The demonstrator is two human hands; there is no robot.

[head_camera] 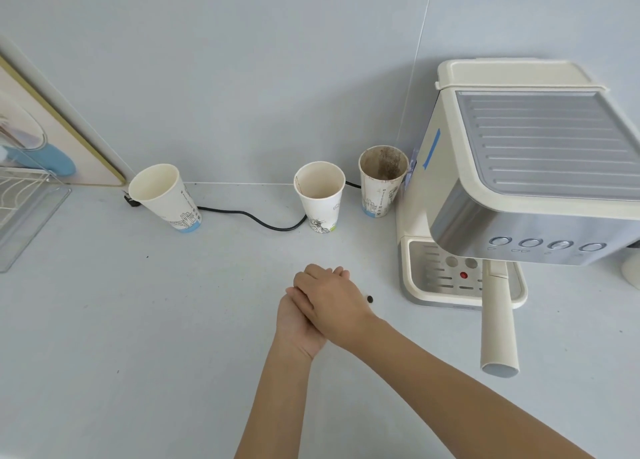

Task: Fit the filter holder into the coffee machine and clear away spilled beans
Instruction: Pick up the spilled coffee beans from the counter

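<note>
The cream and steel coffee machine (519, 167) stands at the right on the white counter. The filter holder (498, 323) sits under its brew head, with the long cream handle sticking out toward me above the drip tray (436, 278). One dark coffee bean (370, 299) lies on the counter just right of my hands. My left hand (294, 330) is palm up in the middle of the counter. My right hand (332, 302) lies across it, back upward and fingers together, covering the palm. Whatever is between the two hands is hidden.
Three paper cups stand along the back wall: a tilted one (166, 195), a middle one (320, 195) and a coffee-stained one (381, 178) beside the machine. A black power cord (256, 217) runs behind them. A wire rack on a clear tray (24, 212) sits at the far left.
</note>
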